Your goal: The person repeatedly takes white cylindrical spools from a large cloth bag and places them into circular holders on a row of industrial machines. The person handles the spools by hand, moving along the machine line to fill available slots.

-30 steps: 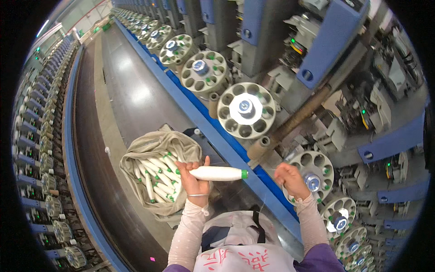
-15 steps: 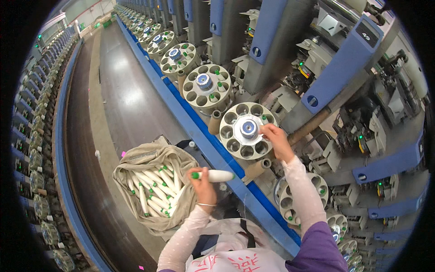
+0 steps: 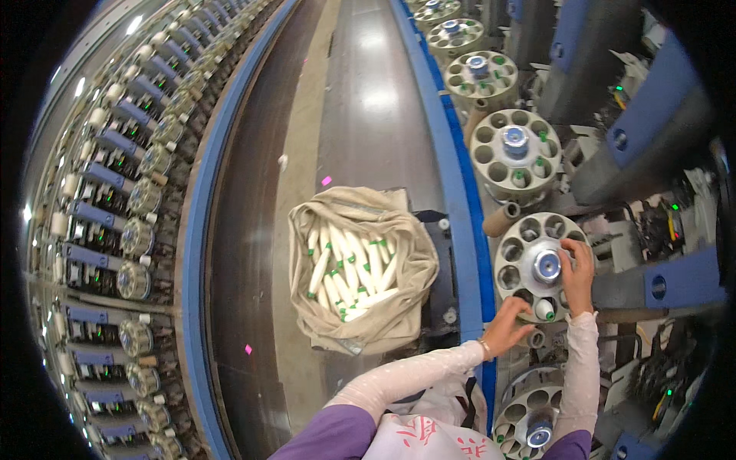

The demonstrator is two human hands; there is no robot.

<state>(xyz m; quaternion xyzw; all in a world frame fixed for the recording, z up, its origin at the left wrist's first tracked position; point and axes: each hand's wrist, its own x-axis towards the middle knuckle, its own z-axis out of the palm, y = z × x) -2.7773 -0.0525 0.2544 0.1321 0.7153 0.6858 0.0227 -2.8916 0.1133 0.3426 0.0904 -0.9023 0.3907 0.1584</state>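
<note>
Reviewing the head view from my remote station, I recorded both hands at a pale, round plastic carousel (image 3: 526,267) ringed with deep circular compartments. A white, yarn-wound bobbin with a green end (image 3: 545,310) sat in a compartment on the carousel's near side, between the hands, with its green end toward the camera.

My left hand (image 3: 507,326) was at the near-left rim, just beside that bobbin. Its thumb and fingers were spread, with a visible gap between them. My right hand (image 3: 579,272) was at the carousel's right side, fingers bent toward the round blue-and-silver knob (image 3: 547,266) at the centre. I could not tell whether its fingertips touched the knob or pinched anything.

I noted a beige cloth sack (image 3: 391,328) to the left, well apart from both hands, its mouth gaping. Inside lay a heap of white bobbins with green ends (image 3: 354,264). A long light-blue metal rail (image 3: 443,157) ran between sack and carousel. A brown cylindrical tube (image 3: 502,220) stood beyond the carousel's far-left edge, near a second pale round carousel (image 3: 502,159). White dotted sleeves (image 3: 418,373) covered both forearms.
</note>
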